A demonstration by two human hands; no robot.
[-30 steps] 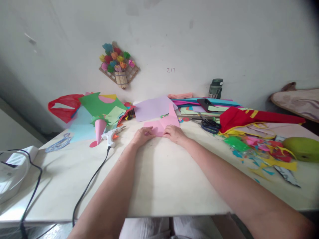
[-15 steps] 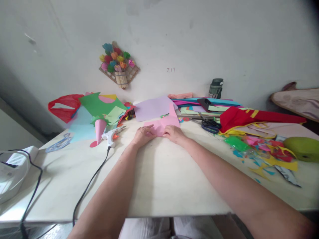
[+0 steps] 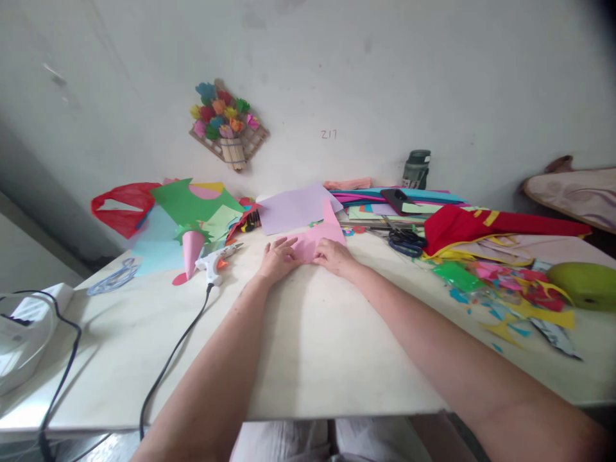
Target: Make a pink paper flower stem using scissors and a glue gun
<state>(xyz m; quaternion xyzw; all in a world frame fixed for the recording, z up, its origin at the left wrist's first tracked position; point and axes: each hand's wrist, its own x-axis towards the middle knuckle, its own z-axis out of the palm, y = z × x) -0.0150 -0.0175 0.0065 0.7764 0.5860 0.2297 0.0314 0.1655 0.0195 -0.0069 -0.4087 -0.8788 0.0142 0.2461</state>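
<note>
A sheet of pink paper (image 3: 308, 244) lies on the table in front of me, with one part standing up towards the back right. My left hand (image 3: 278, 259) grips its near left edge, the fingers bent over the paper. At the near right edge my right hand (image 3: 333, 258) pinches the same sheet, fingers curled together. Both hands rest low on the tabletop, a short way apart. Behind the pink sheet lies a lilac sheet of paper (image 3: 293, 208).
Left of my hands lie a white glue gun (image 3: 210, 264) with a black cord and a pink paper cone (image 3: 192, 251). Dark-handled scissors (image 3: 407, 242) and a red cloth (image 3: 462, 228) are on the right, near scattered paper scraps (image 3: 514, 295). A bottle (image 3: 416, 170) stands at the back.
My fingers have shifted slightly along the near edge of the pink paper, the left ones lifting a little. The sheet stays in nearly the same place.
</note>
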